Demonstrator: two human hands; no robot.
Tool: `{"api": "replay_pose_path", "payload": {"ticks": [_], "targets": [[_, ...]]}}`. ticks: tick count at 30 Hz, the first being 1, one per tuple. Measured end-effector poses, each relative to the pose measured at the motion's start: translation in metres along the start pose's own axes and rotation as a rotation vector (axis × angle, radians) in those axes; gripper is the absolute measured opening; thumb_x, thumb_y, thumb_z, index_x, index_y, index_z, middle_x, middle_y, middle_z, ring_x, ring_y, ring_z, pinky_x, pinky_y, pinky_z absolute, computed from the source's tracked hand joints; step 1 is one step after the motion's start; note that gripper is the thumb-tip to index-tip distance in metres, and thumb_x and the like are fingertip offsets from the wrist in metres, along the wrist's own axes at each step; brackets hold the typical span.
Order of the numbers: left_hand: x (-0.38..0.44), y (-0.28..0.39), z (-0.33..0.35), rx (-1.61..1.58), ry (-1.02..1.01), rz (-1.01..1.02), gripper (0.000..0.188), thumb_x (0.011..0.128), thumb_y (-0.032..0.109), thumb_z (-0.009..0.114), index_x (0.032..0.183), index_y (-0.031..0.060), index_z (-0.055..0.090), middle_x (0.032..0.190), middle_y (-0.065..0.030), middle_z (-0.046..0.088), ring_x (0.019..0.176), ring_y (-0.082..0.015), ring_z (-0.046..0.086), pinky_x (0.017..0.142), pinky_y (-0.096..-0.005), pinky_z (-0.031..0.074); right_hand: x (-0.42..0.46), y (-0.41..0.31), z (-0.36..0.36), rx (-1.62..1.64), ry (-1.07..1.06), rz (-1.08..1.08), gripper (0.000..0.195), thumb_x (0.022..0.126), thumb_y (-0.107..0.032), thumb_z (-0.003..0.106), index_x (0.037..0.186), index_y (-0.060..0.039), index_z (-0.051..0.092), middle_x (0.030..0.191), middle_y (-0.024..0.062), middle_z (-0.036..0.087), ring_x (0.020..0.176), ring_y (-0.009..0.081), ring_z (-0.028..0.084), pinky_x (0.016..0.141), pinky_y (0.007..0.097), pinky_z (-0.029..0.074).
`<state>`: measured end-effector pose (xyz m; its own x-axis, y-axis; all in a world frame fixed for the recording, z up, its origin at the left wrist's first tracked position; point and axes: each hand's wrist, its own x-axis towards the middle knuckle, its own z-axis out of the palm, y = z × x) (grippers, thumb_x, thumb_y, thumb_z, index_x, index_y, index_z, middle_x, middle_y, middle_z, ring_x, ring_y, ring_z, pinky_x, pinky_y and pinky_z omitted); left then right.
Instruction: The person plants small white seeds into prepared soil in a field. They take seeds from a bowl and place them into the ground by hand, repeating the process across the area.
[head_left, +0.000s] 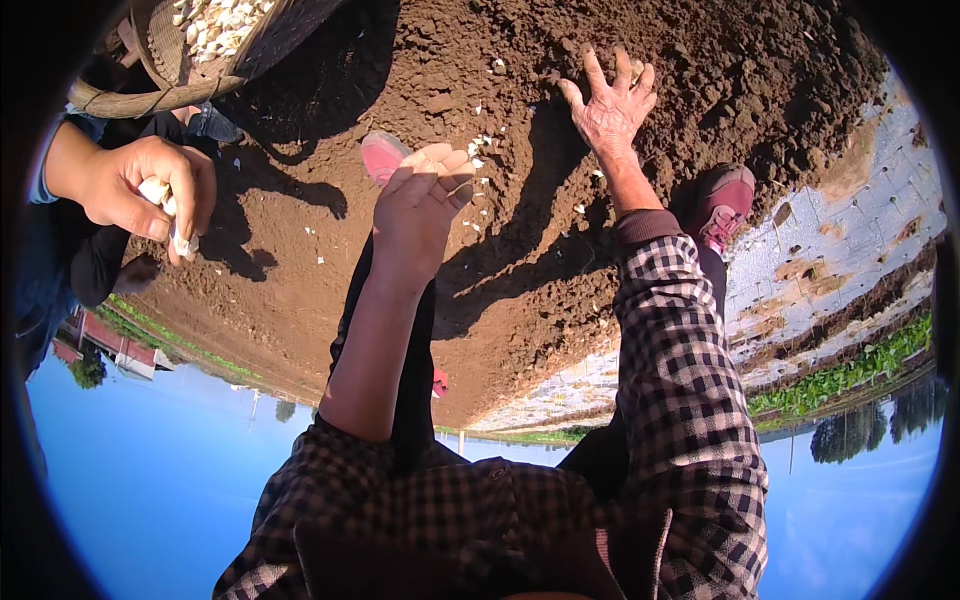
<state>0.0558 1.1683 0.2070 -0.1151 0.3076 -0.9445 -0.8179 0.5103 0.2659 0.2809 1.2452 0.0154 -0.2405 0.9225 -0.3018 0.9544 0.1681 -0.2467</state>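
My left hand (421, 206) is raised over the soil, its fingers curled and close together; whether anything lies in it cannot be told. My right hand (615, 109) reaches down to the loose brown soil (450, 45), back of the hand up and fingers spread. A small pale lump shows between its outer fingers, perhaps a bent fingertip or a clove. Several white bits, like garlic cloves or skins (478, 144), lie on the soil between my hands. A woven basket (161, 97) at the upper left holds many peeled-looking garlic cloves (217, 26).
At the left, a co-worker's hand (161, 184) holds several garlic cloves near the basket. My pink shoes (726, 206) stand apart on the soil. Plastic film (840, 225) with small plants through it covers the ground at the right. Green crops (847, 375) grow beyond.
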Motion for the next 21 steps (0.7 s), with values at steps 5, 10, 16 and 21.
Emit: {"api": "replay_pose_path", "payload": {"ticks": [5, 10, 16, 21], "targets": [[0.0, 0.003, -0.003, 0.022, 0.035, -0.023, 0.032, 0.094, 0.007, 0.043, 0.124, -0.0045, 0.046, 0.118, -0.0182, 0.057, 0.105, -0.0264, 0.058, 0.09, -0.0387, 0.048, -0.153, 0.03, 0.014, -0.156, -0.463, -0.203, 0.036, 0.086, -0.02, 0.048, 0.117, -0.0295, 0.062, 0.152, -0.0007, 0.025, 0.14, 0.0443, 0.008, 0.108, 0.0628, 0.02], [-0.004, 0.003, -0.003, -0.026, 0.051, -0.021, 0.035, 0.094, 0.008, 0.042, 0.126, -0.0051, 0.043, 0.12, -0.0185, 0.056, 0.105, -0.0259, 0.058, 0.09, -0.0372, 0.047, -0.253, 0.032, 0.005, 0.127, -0.606, 0.079, 0.042, 0.083, -0.017, 0.045, 0.121, -0.0232, 0.062, 0.149, 0.0011, 0.033, 0.136, 0.0439, 0.023, 0.1, 0.05, 0.037], [-0.005, 0.009, -0.011, -0.029, -0.025, 0.01, 0.031, 0.094, 0.011, 0.046, 0.122, -0.0036, 0.048, 0.115, -0.0171, 0.059, 0.102, -0.0249, 0.059, 0.088, -0.0377, 0.048, -0.109, 0.072, -0.023, -0.307, -0.036, 0.179, 0.056, 0.084, -0.036, 0.057, 0.137, -0.0255, 0.044, 0.147, 0.0149, 0.032, 0.133, 0.0431, 0.026, 0.101, 0.0533, 0.032], [-0.005, 0.019, -0.016, -0.055, -0.055, 0.029, 0.027, 0.095, 0.013, 0.047, 0.118, -0.0022, 0.05, 0.113, -0.0156, 0.061, 0.1, -0.0242, 0.061, 0.088, -0.0389, 0.048, -0.155, 0.057, 0.015, -0.269, -0.131, 0.24, 0.058, 0.084, -0.052, 0.056, 0.137, -0.0311, 0.044, 0.147, 0.0119, 0.029, 0.137, 0.0452, 0.015, 0.106, 0.0617, 0.021]]}}
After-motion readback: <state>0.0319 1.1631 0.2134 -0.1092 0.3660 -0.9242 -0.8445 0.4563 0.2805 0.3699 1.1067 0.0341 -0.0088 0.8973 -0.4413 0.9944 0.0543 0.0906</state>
